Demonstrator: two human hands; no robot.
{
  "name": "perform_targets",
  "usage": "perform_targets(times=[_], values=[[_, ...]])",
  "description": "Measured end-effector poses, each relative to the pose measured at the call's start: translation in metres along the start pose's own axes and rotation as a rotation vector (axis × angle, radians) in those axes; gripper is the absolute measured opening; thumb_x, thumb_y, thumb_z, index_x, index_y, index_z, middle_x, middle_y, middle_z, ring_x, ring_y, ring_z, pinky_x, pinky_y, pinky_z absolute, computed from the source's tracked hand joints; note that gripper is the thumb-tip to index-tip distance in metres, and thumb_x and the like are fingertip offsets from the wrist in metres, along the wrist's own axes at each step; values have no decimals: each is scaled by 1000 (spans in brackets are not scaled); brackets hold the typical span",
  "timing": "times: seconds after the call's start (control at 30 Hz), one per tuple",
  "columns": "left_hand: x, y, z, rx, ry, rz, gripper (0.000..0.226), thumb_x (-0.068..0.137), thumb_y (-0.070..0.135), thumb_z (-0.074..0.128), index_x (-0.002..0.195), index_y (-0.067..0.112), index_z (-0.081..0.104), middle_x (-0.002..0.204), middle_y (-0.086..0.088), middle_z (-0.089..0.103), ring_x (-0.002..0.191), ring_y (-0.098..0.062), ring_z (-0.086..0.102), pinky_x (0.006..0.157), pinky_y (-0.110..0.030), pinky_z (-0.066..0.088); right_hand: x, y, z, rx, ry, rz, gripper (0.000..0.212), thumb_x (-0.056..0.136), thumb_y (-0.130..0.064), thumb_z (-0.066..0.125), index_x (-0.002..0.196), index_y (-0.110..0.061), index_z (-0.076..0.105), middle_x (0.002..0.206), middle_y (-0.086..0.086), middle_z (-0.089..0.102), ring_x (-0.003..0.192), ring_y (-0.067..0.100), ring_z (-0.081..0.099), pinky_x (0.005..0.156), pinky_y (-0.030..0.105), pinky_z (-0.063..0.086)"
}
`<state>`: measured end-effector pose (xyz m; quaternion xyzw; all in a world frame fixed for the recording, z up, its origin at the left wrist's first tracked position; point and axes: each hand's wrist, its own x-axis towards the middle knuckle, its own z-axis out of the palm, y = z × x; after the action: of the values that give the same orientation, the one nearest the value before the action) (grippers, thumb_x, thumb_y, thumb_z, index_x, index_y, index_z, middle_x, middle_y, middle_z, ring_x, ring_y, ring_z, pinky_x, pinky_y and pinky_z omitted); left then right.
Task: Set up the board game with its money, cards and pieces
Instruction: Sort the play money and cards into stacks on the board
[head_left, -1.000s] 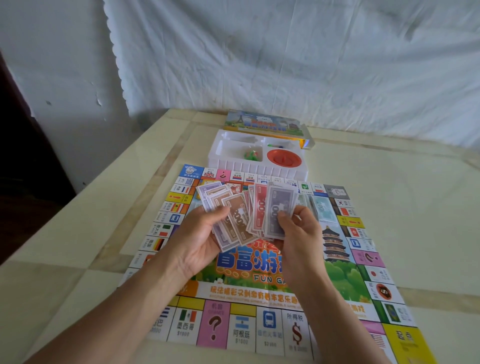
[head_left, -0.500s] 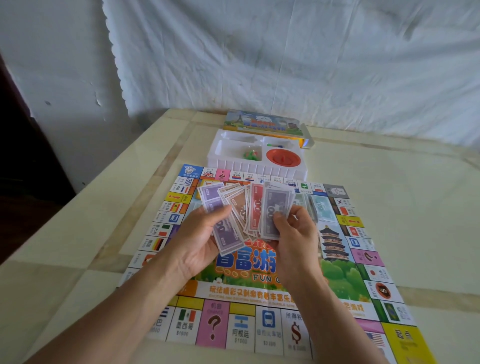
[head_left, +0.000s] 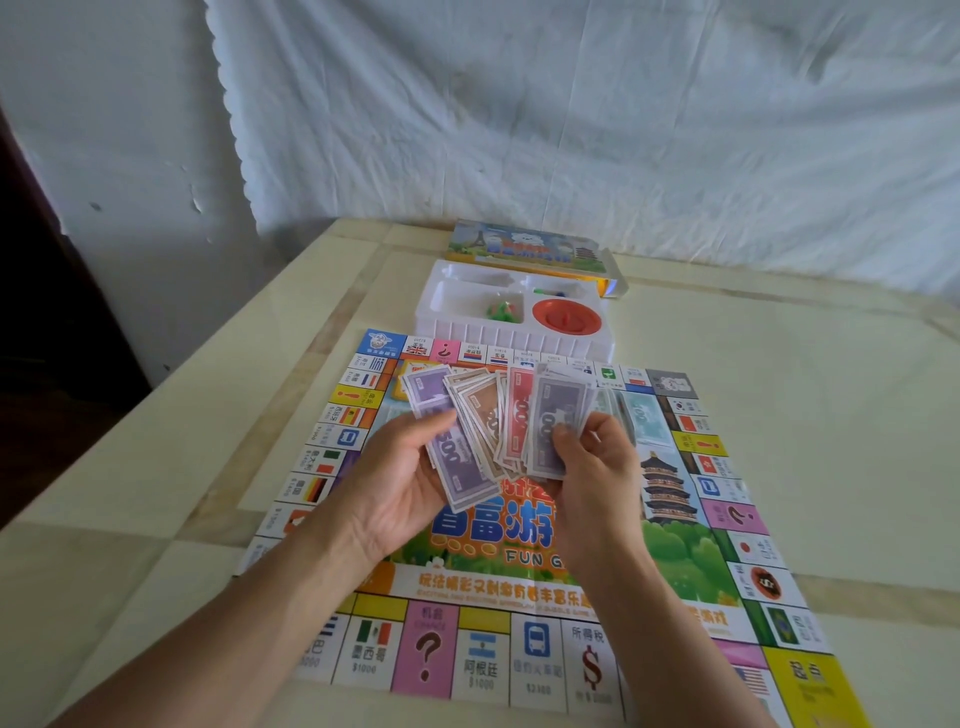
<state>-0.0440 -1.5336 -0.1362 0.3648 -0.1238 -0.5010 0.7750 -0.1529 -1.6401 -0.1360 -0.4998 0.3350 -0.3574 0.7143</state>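
The colourful game board (head_left: 519, 649) lies flat on the table before me. Above its middle I hold a fan of paper play money (head_left: 498, 421) in purple, brown, red and grey. My left hand (head_left: 400, 483) grips the purple and brown notes from the left, thumb on top. My right hand (head_left: 597, 462) pinches the grey notes at the fan's right side. A pale green note (head_left: 641, 415) lies on the board just right of the fan. A yellow card stack (head_left: 402, 382) peeks out behind the notes.
A white plastic tray (head_left: 514, 332) stands at the board's far edge, holding green pieces (head_left: 501, 310) and a red round spinner (head_left: 567, 316). The game box lid (head_left: 524, 248) lies behind it. A white cloth hangs along the back wall.
The fan of notes has tightened: my right hand has slid its grey notes leftward toward the red ones, and both hands have lifted slightly toward the far side.
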Motion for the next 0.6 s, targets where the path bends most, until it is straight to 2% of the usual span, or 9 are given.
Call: perform_targets(times=[0.1, 0.27, 0.4, 0.6], values=[[2, 0, -1, 31, -4, 7, 28, 94, 4, 46, 120, 1, 54, 103, -23, 66, 95, -36, 66, 76, -44, 58, -1, 0, 1, 2, -25, 2, 8, 96, -5, 49, 95, -7, 56, 98, 16, 66, 85, 28, 64, 83, 50, 54], [3, -2, -1, 83, 33, 49, 22, 93, 4, 48, 113, 4, 58, 97, -20, 69, 87, -33, 69, 69, -40, 60, -2, 0, 2, -6, -46, 7, 9, 96, -4, 49, 98, -6, 57, 96, 16, 68, 84, 28, 64, 83, 51, 54], [3, -4, -2, 138, 61, 71, 25, 92, 5, 52, 116, 5, 57, 98, -19, 69, 86, -33, 69, 70, -41, 59, -4, -1, 2, -34, -103, 6, 10, 97, -4, 47, 101, -5, 56, 88, 12, 70, 79, 26, 65, 76, 45, 56], [2, -6, -1, 172, 44, 63, 23, 93, 8, 52, 114, 7, 60, 101, -19, 69, 89, -32, 68, 74, -42, 57, -5, -1, 1, -45, -165, 4, 13, 96, -5, 47, 105, -4, 56, 92, 15, 70, 81, 27, 65, 77, 44, 55]])
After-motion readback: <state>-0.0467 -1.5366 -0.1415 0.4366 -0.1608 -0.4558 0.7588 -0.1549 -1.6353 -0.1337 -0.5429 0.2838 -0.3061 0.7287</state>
